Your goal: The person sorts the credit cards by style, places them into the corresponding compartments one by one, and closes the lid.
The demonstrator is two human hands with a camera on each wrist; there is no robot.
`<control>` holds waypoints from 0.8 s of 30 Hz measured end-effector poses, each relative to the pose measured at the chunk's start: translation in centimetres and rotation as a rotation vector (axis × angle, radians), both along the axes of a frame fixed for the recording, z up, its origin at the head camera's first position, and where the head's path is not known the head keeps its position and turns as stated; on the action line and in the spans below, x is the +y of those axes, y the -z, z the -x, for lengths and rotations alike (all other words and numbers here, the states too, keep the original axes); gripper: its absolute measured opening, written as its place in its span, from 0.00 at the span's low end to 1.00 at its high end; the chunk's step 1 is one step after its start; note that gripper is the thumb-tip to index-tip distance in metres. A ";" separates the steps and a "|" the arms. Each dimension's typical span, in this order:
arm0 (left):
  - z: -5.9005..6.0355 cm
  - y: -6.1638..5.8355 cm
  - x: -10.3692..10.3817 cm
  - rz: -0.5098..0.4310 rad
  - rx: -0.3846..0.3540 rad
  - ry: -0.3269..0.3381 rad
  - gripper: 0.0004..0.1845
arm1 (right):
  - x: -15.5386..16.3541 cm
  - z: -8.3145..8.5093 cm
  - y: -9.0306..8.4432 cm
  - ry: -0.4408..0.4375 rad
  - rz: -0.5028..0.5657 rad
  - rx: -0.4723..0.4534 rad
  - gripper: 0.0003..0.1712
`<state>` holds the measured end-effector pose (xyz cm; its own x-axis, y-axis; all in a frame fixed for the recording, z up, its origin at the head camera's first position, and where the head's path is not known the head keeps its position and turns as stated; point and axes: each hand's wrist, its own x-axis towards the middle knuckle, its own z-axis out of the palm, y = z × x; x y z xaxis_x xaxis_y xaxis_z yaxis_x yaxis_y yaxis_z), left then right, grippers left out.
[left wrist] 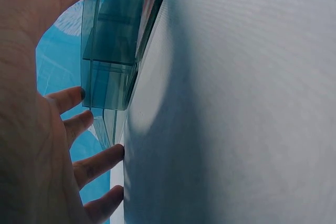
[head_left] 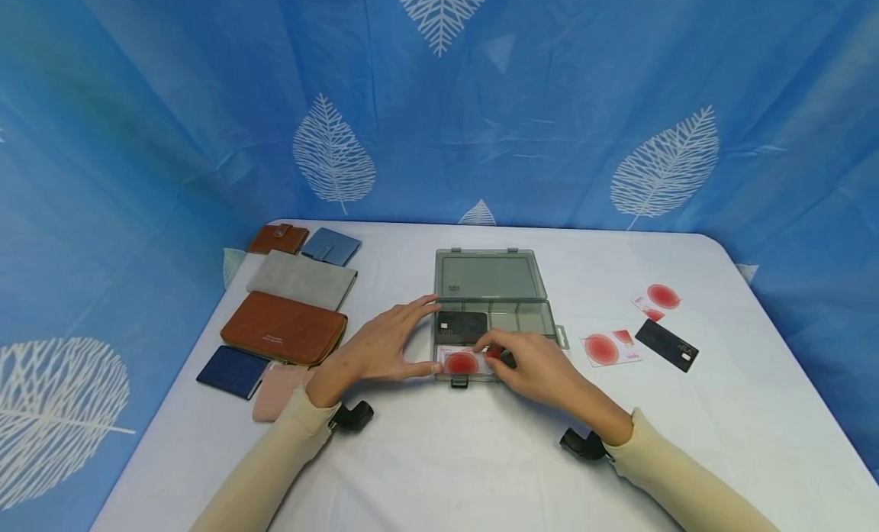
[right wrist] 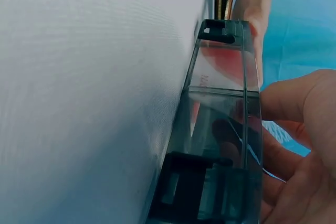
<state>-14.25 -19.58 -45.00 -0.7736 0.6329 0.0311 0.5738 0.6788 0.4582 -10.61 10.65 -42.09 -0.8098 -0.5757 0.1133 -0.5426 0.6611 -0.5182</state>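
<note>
The clear grey-green compartment box (head_left: 534, 318) stands on the white tablecloth (head_left: 446, 456) between the two hands, its lid (head_left: 491, 278) folded back on the far side. The left hand (head_left: 391, 345) spans the box's left side with fingers spread, thumb at the near end of that wall and index fingertip toward the hinge. The right hand (head_left: 539, 364) reaches over the front edge, its fingers bent and dipping inside; whether they pinch anything cannot be told. A red-and-white card (head_left: 460, 362) lies in the front left of the box, between the left thumb and the right fingertips, its right end just beside the latter. Behind it sits a black VIP card (head_left: 463, 330), forward of the right index finger and near the left fingertips. Well right of the right hand, a loose black card (head_left: 666, 345) rests on the cloth.
</note>
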 end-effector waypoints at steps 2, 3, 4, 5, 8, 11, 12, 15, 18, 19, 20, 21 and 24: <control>0.0 0.0 0.0 0.000 -0.001 0.001 0.56 | -0.1 -0.1 0.1 0.000 -0.018 0.042 0.14; 0.0 0.1 0.0 -0.002 -0.001 0.002 0.56 | -0.1 -0.2 0.1 -0.004 -0.029 0.070 0.14; 0.0 0.1 0.0 -0.004 0.000 0.004 0.56 | -0.1 -0.3 0.2 -0.010 -0.039 0.097 0.15; 0.0 0.0 0.0 -0.003 0.000 0.005 0.56 | -0.2 -0.4 0.3 -0.015 -0.047 0.128 0.15; 0.0 0.0 0.0 0.001 0.004 0.004 0.56 | -0.3 -0.5 0.6 -0.028 -0.077 0.188 0.16; 0.0 0.0 0.0 0.009 0.008 0.001 0.56 | -0.2 -0.6 0.7 -0.038 -0.112 0.223 0.16; 0.0 0.0 0.0 0.007 0.009 0.000 0.56 | -0.2 -0.6 0.8 -0.041 -0.122 0.229 0.16; 0.0 0.1 0.1 0.009 0.007 -0.004 0.56 | -0.1 -0.6 0.8 -0.053 -0.135 0.236 0.13; -0.1 0.3 0.1 0.013 0.002 -0.011 0.57 | 0.0 -0.7 0.9 -0.057 -0.133 0.216 0.13; -0.1 0.3 0.1 0.014 0.000 -0.012 0.57 | 0.0 -0.6 1.0 -0.057 -0.131 0.207 0.13; -0.1 0.3 0.1 0.013 0.001 -0.013 0.57 | 0.0 -0.6 1.0 -0.056 -0.128 0.200 0.14; -0.2 0.3 0.1 0.013 0.000 -0.013 0.57 | 0.0 -0.6 1.1 -0.053 -0.125 0.194 0.14; -0.2 0.3 0.1 0.014 -0.001 -0.011 0.56 | 0.1 -0.6 1.3 -0.047 -0.122 0.173 0.15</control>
